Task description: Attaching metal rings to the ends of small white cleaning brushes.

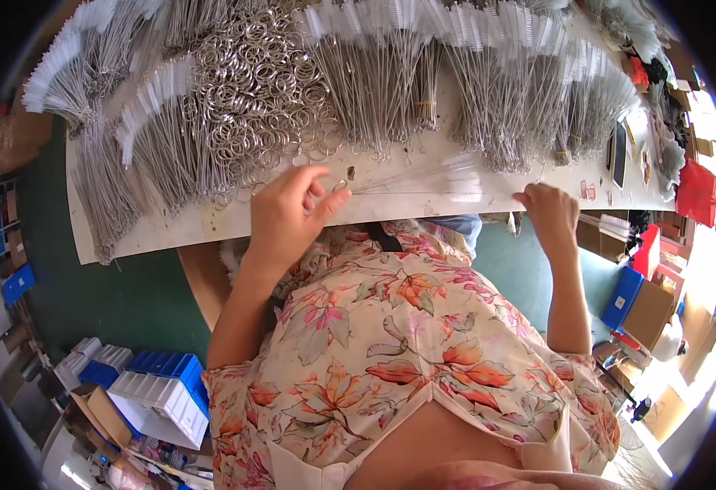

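My left hand is closed, thumb and fingers pinching a metal split ring above the table's near edge. From that ring, several thin wire brushes with clear white bristles fan out to the right, low over the tabletop. My right hand is at the same edge, further right, with its fingers curled together. It is nearest the loop ends of the right-hand pile of brushes; what its fingers hold, if anything, is too small to make out. A big heap of split rings lies beyond my left hand.
The white table carries more brush bundles at the left. A dark phone lies near the right end, before a red bag. White and blue crates stand on the lower left, and cardboard boxes on the right.
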`<state>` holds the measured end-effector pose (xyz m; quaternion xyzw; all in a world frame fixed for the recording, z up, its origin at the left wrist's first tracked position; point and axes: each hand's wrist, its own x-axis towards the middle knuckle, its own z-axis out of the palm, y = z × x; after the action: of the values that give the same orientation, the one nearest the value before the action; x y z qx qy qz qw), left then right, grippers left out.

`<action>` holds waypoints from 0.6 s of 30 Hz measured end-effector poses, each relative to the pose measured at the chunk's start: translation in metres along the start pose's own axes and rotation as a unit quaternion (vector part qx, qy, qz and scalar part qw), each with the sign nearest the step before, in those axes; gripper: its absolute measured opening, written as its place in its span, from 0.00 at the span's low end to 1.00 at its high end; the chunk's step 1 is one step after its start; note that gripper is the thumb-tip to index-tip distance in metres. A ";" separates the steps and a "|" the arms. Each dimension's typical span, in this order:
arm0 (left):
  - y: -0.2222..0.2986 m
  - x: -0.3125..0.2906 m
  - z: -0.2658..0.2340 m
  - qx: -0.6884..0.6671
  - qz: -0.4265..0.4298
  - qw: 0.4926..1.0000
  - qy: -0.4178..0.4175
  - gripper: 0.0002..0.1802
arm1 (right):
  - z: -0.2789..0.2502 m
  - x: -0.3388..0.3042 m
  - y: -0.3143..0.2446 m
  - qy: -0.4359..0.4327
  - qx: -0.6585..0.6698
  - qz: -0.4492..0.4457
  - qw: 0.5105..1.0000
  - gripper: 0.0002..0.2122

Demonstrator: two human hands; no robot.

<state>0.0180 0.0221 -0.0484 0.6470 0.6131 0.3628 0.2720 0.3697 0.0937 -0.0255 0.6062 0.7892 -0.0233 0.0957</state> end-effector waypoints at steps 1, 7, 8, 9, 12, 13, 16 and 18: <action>-0.003 -0.005 0.004 0.047 -0.061 0.996 -0.047 0.10 | 0.010 -0.001 0.005 -0.015 0.002 0.020 1.000 0.14; -0.007 -0.010 0.013 -0.035 -0.035 0.999 0.002 0.04 | 0.003 0.002 -0.067 0.041 0.480 -0.091 0.871 0.03; -0.002 -0.009 0.008 -0.188 -0.071 0.980 0.009 0.04 | -0.010 0.007 -0.090 0.067 0.457 -0.187 0.867 0.04; 0.006 -0.007 0.002 -0.185 -0.071 0.980 0.009 0.04 | -0.016 0.012 -0.113 0.077 0.462 -0.244 0.849 0.05; 0.032 -0.001 -0.015 -0.390 -0.094 0.916 0.028 0.02 | -0.027 0.031 -0.167 0.080 0.473 -0.327 0.814 0.09; 0.033 0.002 -0.020 -0.387 -0.093 0.917 0.032 0.02 | -0.028 0.034 -0.175 0.105 0.463 -0.347 0.809 0.09; 0.023 0.005 -0.037 -0.221 0.035 0.975 -0.001 0.08 | -0.031 0.038 -0.179 0.044 0.511 -0.325 0.795 0.09; 0.024 0.008 -0.049 -0.224 0.047 0.973 -0.031 0.09 | -0.039 0.039 -0.177 -0.004 0.548 -0.310 0.777 0.09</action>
<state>-0.0070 0.0235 0.0006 0.6088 0.4764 0.4831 0.4112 0.1850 0.0900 -0.0084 0.2783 0.7878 -0.4828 -0.2624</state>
